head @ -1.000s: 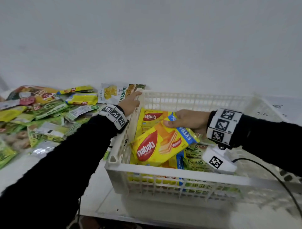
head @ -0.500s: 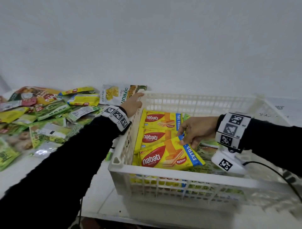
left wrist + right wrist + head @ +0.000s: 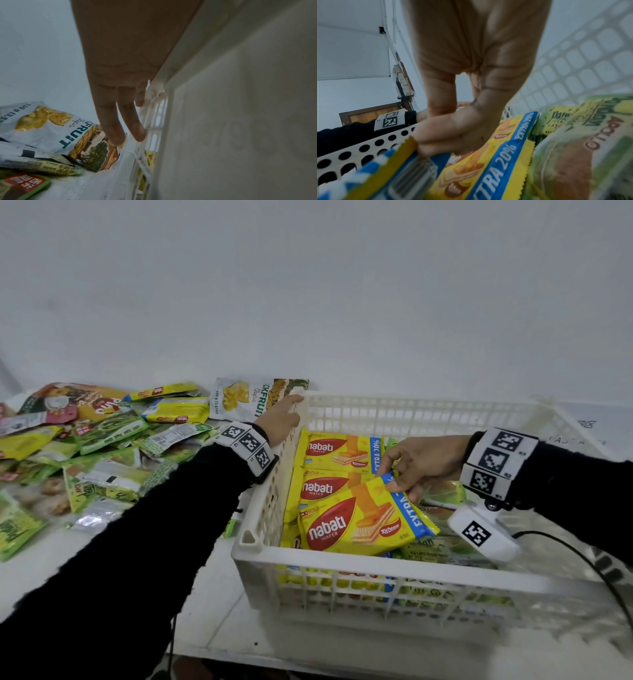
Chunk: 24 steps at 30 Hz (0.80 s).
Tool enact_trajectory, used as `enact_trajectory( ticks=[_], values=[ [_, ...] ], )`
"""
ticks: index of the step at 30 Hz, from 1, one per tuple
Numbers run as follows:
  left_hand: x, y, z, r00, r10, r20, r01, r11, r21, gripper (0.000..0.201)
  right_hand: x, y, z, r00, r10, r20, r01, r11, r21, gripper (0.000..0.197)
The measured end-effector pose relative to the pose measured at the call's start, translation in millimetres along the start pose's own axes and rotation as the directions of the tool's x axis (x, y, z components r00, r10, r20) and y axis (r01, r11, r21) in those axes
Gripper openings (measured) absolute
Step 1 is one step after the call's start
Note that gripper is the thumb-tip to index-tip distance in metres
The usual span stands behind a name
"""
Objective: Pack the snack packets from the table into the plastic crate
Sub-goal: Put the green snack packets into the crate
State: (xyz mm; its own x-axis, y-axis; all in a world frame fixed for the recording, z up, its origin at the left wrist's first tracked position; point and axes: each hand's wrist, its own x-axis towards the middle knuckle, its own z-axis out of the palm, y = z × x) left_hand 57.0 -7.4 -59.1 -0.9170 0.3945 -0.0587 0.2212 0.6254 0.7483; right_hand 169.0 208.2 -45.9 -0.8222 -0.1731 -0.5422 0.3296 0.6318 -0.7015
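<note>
A white plastic crate [image 3: 376, 565] stands on the table. Three yellow nabati wafer packets lie in a row in its left half. The front wafer packet [image 3: 356, 520] lies nearly flat over the others. My right hand [image 3: 399, 477] is inside the crate and pinches that packet's blue end [image 3: 426, 161] between thumb and curled fingers. My left hand [image 3: 282, 419] rests on the crate's far-left corner, fingers [image 3: 111, 121] straight along the outer wall [image 3: 223, 108]. Green packets [image 3: 442, 494] fill the crate's right half.
A pile of green and yellow snack packets [image 3: 102, 453] covers the table left of the crate. A white jackfruit chips bag [image 3: 239, 398] lies just beyond my left hand. A white wall stands close behind. A black cable [image 3: 582, 563] runs from my right wrist.
My right hand has lowered the wafer packet from above the crate down onto the row inside it. My left hand has stayed on the crate's corner.
</note>
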Motion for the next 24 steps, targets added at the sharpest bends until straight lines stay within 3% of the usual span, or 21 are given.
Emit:
enact_trajectory(
  ticks=[6, 12, 15, 17, 20, 22, 24],
  values=[
    [-1, 1, 0, 1.0, -0.009, 0.004, 0.009, 1.0, -0.013, 0.055, 0, 1, -2, 0.999, -0.025, -0.031, 0.027, 0.998, 0.056, 0.016],
    [-1, 2, 0, 1.0, -0.005, 0.007, 0.005, 1.0, 0.003, 0.054, 8, 1, 32, 0.99, -0.003, 0.138, 0.03, 0.979, -0.2, 0.016],
    [0, 1, 0, 1.0, 0.004, 0.011, -0.004, 1.0, 0.018, 0.054, 4, -2, 40, 0.99, -0.067, 0.123, 0.101, 0.951, -0.293, 0.016],
    [2, 0, 0, 1.0, 0.004, 0.018, -0.005, 1.0, 0.026, 0.054, -1, -6, 43, 0.988, -0.128, 0.083, 0.153, 0.857, -0.492, 0.024],
    [3, -1, -1, 1.0, 0.008, 0.028, -0.01, 0.998, 0.067, 0.055, -5, -14, 51, 0.98, -0.16, 0.116, 0.183, 0.512, -0.839, 0.043],
    [4, 0, -3, 0.998, -0.002, 0.063, -0.007, 0.989, 0.149, 0.057, -7, -19, 55, 0.98, -0.146, 0.135, 0.177, 0.332, -0.926, 0.047],
    [2, 5, -8, 0.991, -0.031, 0.13, -0.013, 0.946, 0.325, 0.059, -10, -22, 54, 0.985, -0.121, 0.125, 0.153, 0.252, -0.956, 0.058]
  ],
)
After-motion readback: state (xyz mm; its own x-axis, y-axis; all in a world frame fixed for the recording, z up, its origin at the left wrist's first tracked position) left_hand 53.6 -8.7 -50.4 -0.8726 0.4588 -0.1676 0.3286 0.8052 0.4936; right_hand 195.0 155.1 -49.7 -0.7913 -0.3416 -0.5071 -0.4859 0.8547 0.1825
